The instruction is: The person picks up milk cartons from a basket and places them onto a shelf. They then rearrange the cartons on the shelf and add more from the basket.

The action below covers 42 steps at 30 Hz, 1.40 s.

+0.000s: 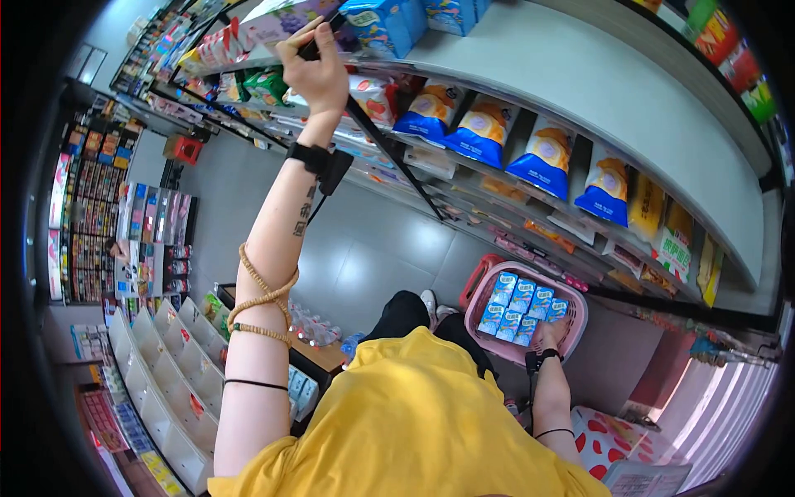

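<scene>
My left hand (318,73) is raised at the upper shelf, its fingers closed around the black shelf post (373,128). Beside it on the shelf stand blue cartons (377,26) and a purple box (286,18). Low on the right, my right hand (547,335) reaches into a pink plastic basket (515,354) on the floor. Its fingers are at a small blue-and-white drink carton (557,310) in the corner; the fingertips are partly hidden. Several matching drink cartons (512,319) stand in rows in the basket.
Blue-and-orange snack bags (479,132) line the shelf under the white upper board (571,62). A red handle (478,277) is at the basket's left side. Bottles (310,325) stand on the left, near a white divided rack (157,364). Grey floor tiles (373,248) lie between the shelves.
</scene>
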{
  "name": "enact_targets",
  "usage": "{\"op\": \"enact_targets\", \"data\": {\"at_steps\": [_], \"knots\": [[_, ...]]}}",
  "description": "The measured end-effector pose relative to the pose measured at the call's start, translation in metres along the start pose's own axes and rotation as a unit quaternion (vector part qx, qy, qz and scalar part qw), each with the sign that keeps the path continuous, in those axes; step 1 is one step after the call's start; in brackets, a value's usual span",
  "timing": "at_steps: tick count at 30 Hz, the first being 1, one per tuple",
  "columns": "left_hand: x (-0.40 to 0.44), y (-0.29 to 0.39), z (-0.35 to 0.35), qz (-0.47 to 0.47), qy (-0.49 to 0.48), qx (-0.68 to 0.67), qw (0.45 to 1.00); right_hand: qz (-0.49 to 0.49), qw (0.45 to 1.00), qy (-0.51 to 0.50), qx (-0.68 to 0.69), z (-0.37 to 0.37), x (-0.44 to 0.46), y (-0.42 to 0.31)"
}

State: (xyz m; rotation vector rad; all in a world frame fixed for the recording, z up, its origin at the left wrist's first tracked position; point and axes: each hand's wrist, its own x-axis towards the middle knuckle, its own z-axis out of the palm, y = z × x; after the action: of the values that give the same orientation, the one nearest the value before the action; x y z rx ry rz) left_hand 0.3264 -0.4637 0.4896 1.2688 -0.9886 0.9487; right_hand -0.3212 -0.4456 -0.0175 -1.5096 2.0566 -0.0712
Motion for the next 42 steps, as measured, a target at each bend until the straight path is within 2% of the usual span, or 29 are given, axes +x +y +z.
{"op": "enact_targets", "data": {"at_steps": [2,3,4,6,7,13,16,18,20,23,26,27,30,32,36,40,42], "knots": [[0.0,-0.003,0.0,0.005,0.011,-0.012,1.0,-0.017,1.0,0.006,-0.013,-0.003,-0.004,-0.004],[0.0,0.003,-0.002,-0.029,0.0,-0.016,0.999,-0.024,0.999,0.01,-0.022,-0.006,-0.008,-0.008],[0.001,0.001,0.001,-0.003,0.015,-0.025,1.0,-0.031,0.999,0.016,-0.032,-0.012,-0.006,-0.006],[-0.002,0.002,-0.001,-0.046,0.007,-0.075,0.996,-0.058,0.997,0.025,-0.051,-0.008,0.002,0.004],[-0.002,-0.003,-0.003,-0.013,0.003,-0.017,1.0,-0.065,0.995,0.037,-0.06,-0.001,0.008,0.013],[-0.001,-0.004,-0.006,-0.014,-0.003,-0.023,1.0,-0.054,0.989,0.124,-0.062,-0.015,-0.01,0.01],[0.0,-0.002,-0.01,-0.035,-0.006,-0.05,0.998,-0.01,0.986,0.098,0.134,-0.039,-0.037,-0.007],[0.0,-0.001,-0.011,-0.058,-0.013,-0.064,0.996,0.011,0.959,0.037,0.281,-0.034,-0.04,-0.003],[0.0,0.001,-0.014,-0.067,-0.018,-0.071,0.995,0.023,0.866,-0.135,0.48,-0.038,-0.04,0.004],[0.003,0.0,-0.015,-0.055,-0.019,-0.07,0.996,0.096,0.801,-0.176,0.564,-0.048,-0.077,-0.02],[0.005,0.005,-0.019,-0.087,-0.034,-0.104,0.99,-0.063,0.714,-0.349,0.604,-0.099,-0.152,-0.114],[0.001,0.002,-0.018,-0.125,-0.047,-0.143,0.981,-0.081,0.697,-0.383,0.601,-0.11,-0.163,-0.137],[0.002,-0.001,-0.019,-0.103,-0.042,-0.144,0.983,-0.163,0.649,-0.469,0.577,-0.137,-0.19,-0.208],[0.006,-0.001,-0.019,-0.082,-0.026,-0.137,0.987,-0.247,0.647,-0.468,0.549,-0.158,-0.208,-0.267],[0.007,0.003,-0.024,-0.113,-0.045,-0.154,0.981,-0.417,0.552,-0.486,0.535,-0.233,-0.251,-0.416],[0.009,0.004,-0.027,-0.116,-0.051,-0.155,0.98,-0.401,0.524,-0.462,0.593,-0.283,-0.271,-0.509],[0.011,0.005,-0.029,-0.114,-0.057,-0.151,0.98,-0.429,0.565,-0.399,0.581,-0.295,-0.261,-0.55]]}}
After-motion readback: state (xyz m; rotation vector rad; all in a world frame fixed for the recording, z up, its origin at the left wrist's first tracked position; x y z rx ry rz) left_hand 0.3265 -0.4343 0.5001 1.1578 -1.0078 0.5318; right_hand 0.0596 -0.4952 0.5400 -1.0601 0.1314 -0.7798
